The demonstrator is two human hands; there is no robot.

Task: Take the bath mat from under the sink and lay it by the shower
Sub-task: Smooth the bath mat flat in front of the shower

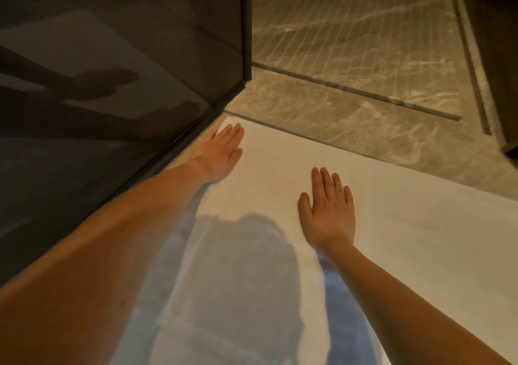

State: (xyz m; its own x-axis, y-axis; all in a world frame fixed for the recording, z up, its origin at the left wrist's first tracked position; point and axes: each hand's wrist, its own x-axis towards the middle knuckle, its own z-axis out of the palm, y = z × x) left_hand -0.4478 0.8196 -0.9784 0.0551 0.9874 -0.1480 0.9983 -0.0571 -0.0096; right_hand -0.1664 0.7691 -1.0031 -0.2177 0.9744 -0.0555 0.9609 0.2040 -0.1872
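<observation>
White terry cloth, by the look of it: the bath mat (280, 151) lies spread flat on the marble floor (350, 112), its left edge against the dark glass panel (112, 70) and its far edge just short of the shower threshold. The mat's right end runs out of view, so how far it reaches that way cannot be told.

Both hands lie on it palm down. The left hand (222, 151) is at the far left corner, fingers straight and together, gripping nothing. The right hand (328, 210) is nearer and more central, fingers slightly fanned, also flat and holding nothing.

I judge the mat soft, limp and light, likely to bunch or fold if pushed from one spot, and perhaps apt to slide on polished stone. For any shift, pinching two corners or an edge would serve better than pressing on the middle; flat palms suit smoothing it.

Count: one mat, two hands, one glass panel, one drain slot (364, 93) along the shower floor.
</observation>
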